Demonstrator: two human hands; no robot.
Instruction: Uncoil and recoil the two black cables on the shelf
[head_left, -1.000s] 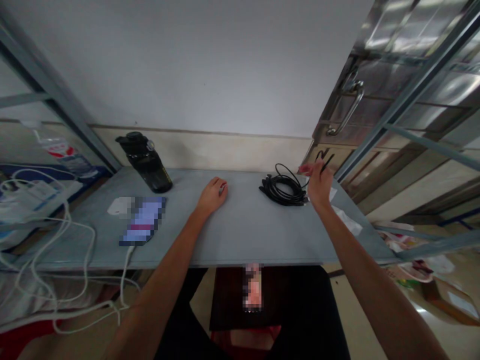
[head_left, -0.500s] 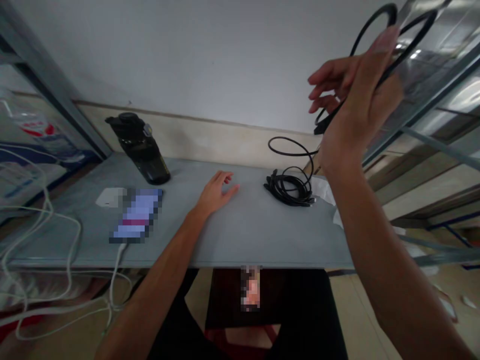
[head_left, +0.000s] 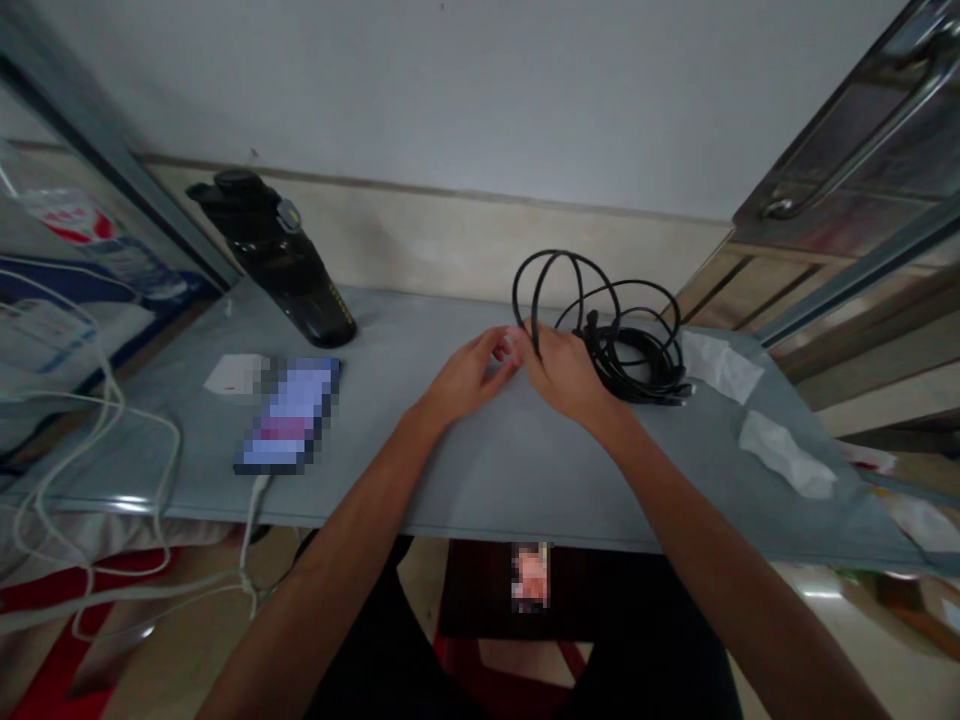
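A black cable [head_left: 568,254] rises in loops from my right hand [head_left: 564,370], whose fingers are closed around it above the table. Close beside it on the left, my left hand [head_left: 469,375] has its fingers bent and its thumb apart from them, with the fingertips right at the right hand. No cable shows within the left hand. Just beyond the right hand, a coiled bundle of black cable [head_left: 651,378] with connector ends lies on the table, its near left part covered by that hand.
On the grey tabletop [head_left: 487,480] stand a black bottle [head_left: 289,270], a phone [head_left: 292,415] plugged into a white cable [head_left: 251,515], and a white charger [head_left: 232,374]. Crumpled tissues [head_left: 784,455] lie at the right. A metal frame post [head_left: 124,185] rises at the left.
My right hand has come down and left from high on the right, bringing the looped cable close to the table. My left hand has moved slightly right, and the two hands now meet.
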